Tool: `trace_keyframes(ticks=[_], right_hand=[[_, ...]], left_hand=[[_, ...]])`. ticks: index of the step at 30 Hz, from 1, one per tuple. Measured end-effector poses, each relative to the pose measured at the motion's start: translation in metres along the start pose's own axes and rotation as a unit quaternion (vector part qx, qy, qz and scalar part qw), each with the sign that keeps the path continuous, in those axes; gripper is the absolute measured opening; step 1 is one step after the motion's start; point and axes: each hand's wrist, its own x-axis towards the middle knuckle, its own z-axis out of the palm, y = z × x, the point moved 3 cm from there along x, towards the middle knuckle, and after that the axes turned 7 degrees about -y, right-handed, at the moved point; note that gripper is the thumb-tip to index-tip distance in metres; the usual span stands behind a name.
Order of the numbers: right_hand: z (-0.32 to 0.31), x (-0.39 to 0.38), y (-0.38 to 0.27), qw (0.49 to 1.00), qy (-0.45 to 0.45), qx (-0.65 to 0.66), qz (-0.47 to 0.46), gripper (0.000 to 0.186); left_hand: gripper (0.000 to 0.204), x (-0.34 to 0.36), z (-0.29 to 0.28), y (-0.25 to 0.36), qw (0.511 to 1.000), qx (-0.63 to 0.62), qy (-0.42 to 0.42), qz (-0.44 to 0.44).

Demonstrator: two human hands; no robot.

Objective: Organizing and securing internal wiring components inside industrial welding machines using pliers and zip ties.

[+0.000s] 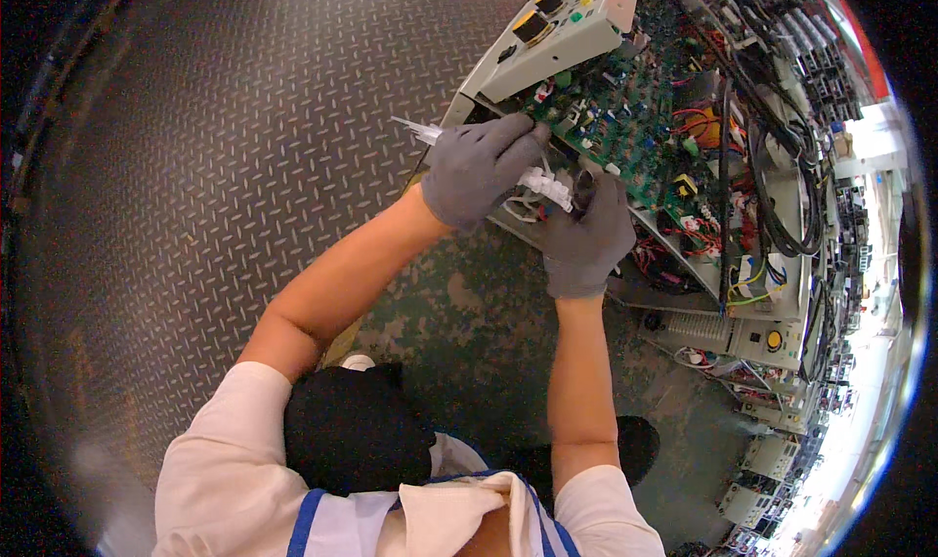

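My left hand (479, 171), in a grey glove, is closed around a bundle of what look like white cable ties (547, 186). Thin tails stick out on its left side, and the chunky white heads show on its right. Close by, my right hand (589, 242), also gloved in grey, has its fingers bent at the near edge of an opened machine. Whatever those fingers pinch is hidden. Both hands are over the chassis corner, where pale wires (526, 208) run below them. Behind lies a green circuit board (630, 127) crowded with components.
A cream control panel (567, 29) with black-and-yellow knobs tilts up at the machine's far left. Thick black cables (782, 215) loop along its right side. More machine units (733, 337) stand in a row toward the lower right. Diamond-plate metal flooring (244, 147) spreads to the left.
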Motion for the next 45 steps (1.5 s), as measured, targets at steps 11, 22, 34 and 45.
trace_keyframes(ticks=[11, 22, 34, 45], right_hand=[[-0.011, 0.01, -0.002, 0.954, -0.082, 0.229, 0.175, 0.036], [-0.01, 0.007, -0.014, 0.937, -0.046, 0.271, 0.216, 0.038], [0.0, -0.001, -0.024, 0.927, 0.014, 0.321, 0.192, 0.032], [0.005, -0.006, -0.025, 0.889, -0.024, 0.379, 0.256, 0.043]], left_hand=[[0.04, 0.006, -0.002, -0.004, 0.996, -0.022, -0.074, 0.034], [0.034, 0.009, -0.005, -0.002, 0.989, -0.001, -0.141, 0.041], [0.038, 0.008, -0.006, -0.007, 0.991, 0.015, -0.123, 0.057], [0.025, 0.01, -0.009, -0.022, 0.997, 0.019, -0.024, 0.064]])
